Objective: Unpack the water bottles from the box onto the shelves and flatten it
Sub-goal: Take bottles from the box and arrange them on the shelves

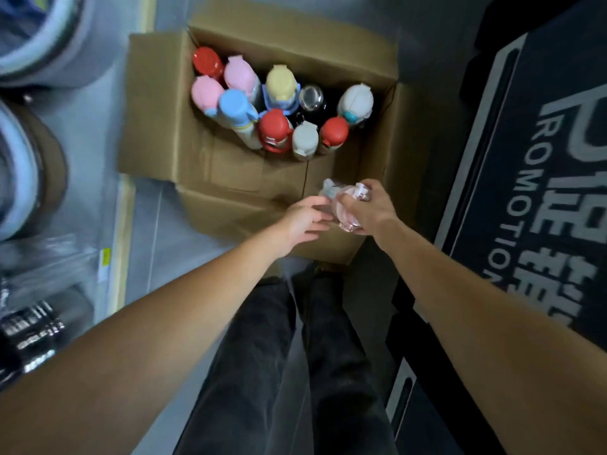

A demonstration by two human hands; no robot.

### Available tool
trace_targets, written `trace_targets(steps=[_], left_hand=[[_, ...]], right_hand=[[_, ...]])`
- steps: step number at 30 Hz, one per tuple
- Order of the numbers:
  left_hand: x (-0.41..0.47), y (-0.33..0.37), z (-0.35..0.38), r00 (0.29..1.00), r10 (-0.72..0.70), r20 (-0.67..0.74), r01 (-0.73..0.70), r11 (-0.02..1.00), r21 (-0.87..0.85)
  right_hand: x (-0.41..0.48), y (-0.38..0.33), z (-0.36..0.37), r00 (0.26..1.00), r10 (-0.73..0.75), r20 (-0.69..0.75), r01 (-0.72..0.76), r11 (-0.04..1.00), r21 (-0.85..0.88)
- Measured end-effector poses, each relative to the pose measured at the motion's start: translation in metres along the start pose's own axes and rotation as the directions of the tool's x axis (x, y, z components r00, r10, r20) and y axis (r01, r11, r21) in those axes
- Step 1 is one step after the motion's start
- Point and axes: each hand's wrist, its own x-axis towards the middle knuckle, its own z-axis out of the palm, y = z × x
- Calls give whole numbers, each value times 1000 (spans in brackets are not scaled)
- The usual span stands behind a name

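At the left edge of the frame, large round pale shapes (29, 44) are cut off by the border and too blurred to name. Below them, something dark with bright reflections (29, 330) is just as unclear.

The cardboard box (157, 103) stands open on the floor in the upper middle of the frame, its flaps folded outward. Its bottles (281, 82) stand upright and packed close in the far half, and only their caps and shoulders show; the bodies are lost in the dark inside. From left to right there are a red cap (207, 62) and two pink caps (239, 75), a blue cap (235, 105), a yellow one, a second red cap (274, 126), a shiny clear top (311, 96), a grey-white cap (305, 137), a third red cap (333, 131) and a white cap (356, 100). The near half of the box shows bare cardboard.

Over the box's near right corner, both hands meet on a clear pinkish bottle (348, 221), smeared by motion and apparently in clear wrapping. The left hand (303, 223) touches its left side, thumb above and fingers below, but I cannot tell whether it truly grips. The right hand (371, 211) is clamped round it from the right.

Dark trouser legs (328, 356) fill the lower middle. On the right, a dark panel (542, 192) carries pale lettering cut off by the frame's edge.
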Motion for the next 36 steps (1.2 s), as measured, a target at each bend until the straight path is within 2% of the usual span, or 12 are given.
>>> trace_targets(steps=[4, 7, 8, 10, 14, 18, 21, 25, 27, 30, 33, 36], left_hand=[[-81, 12, -7, 949, 312, -36, -281, 896, 343], [-131, 15, -20, 895, 439, 79, -355, 596, 721], [-153, 14, -23, 870, 480, 116, -369, 475, 799], [-190, 14, -24, 836, 529, 148, -384, 371, 845], [-267, -12, -19, 780, 614, 124, -456, 420, 785], [-345, -76, -13, 710, 701, -64, -543, 604, 584], [-398, -118, -5, 698, 680, -225, -595, 725, 346], [-484, -175, -9, 719, 582, -380, -585, 802, 120], [-525, -208, -18, 725, 499, -475, -559, 829, 16], [-578, -256, -32, 734, 428, -528, -581, 797, -162], [-634, -317, -50, 686, 458, -565, -668, 705, -240], [-685, -389, -66, 627, 461, -628, -746, 586, -316]], right_hand=[[-89, -31, -9, 996, -82, -27, 81, 996, -41], [-147, -52, -10, 997, -72, 37, 74, 997, -35], [-172, -57, -9, 993, -99, 56, 103, 992, -75], [-214, -64, -8, 982, -156, 109, 170, 976, -133], [-294, -63, 3, 948, -232, 218, 277, 940, -201], [-373, -36, 20, 903, -243, 355, 336, 913, -231], [-429, -14, 33, 858, -255, 446, 386, 893, -231], [-505, 11, 67, 762, -276, 586, 476, 852, -218], [-537, 19, 91, 719, -261, 644, 559, 767, -314], [-577, 29, 136, 670, -230, 706, 644, 653, -398], [-627, 47, 195, 617, -179, 767, 717, 530, -452], [-680, 75, 256, 527, -165, 834, 825, 334, -455]])
